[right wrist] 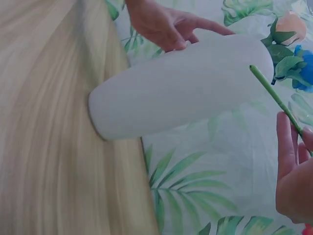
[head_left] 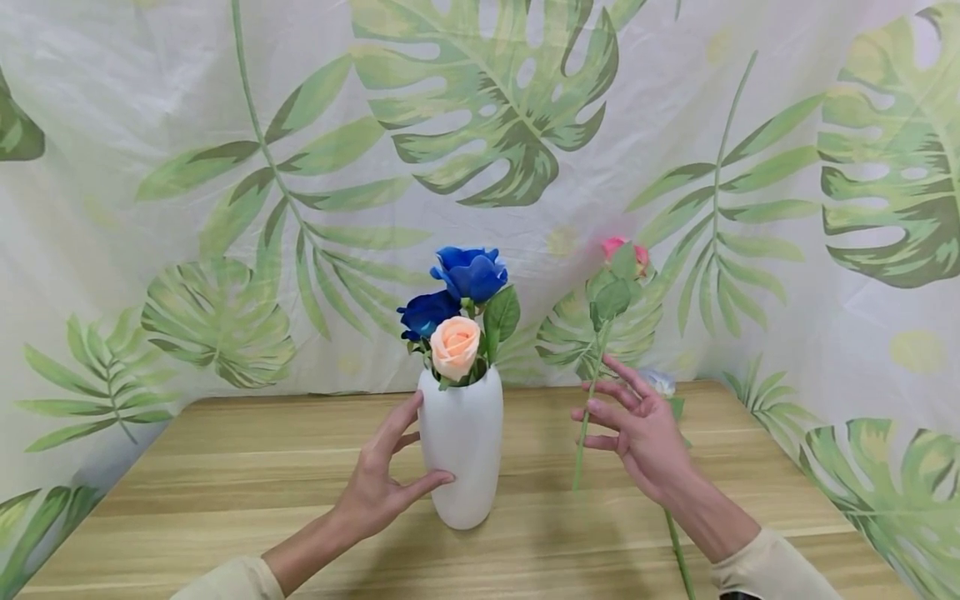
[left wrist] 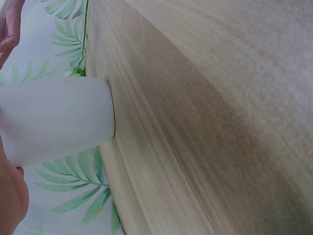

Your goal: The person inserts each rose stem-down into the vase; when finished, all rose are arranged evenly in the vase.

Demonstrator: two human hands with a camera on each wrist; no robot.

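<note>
The left hand (head_left: 382, 479) holds the white vase (head_left: 463, 450) on its left side. The thumb lies on the front of the vase, and the fingers reach round the other way. The vase stands up on the bench (head_left: 262, 467).

The right hand (head_left: 648, 437) is to the right of the vase and does not touch it. Its thumb and fingers pinch the green stem (head_left: 578, 467) of a pink flower (head_left: 611, 296), and some of its fingers are spread apart. The pink flower is up in the air, to the right of the vase. Two blue flowers (head_left: 472, 273) and a peach flower (head_left: 455, 346) poke out of the top of the vase.

Some left fingertips are hard to see at the vase. The vase also hides the ends of the stems inside it. To the right of the vase, a pale flower (head_left: 660, 382) is partly hidden behind the right hand. In the left wrist view, the top of the vase is cut off.
</note>
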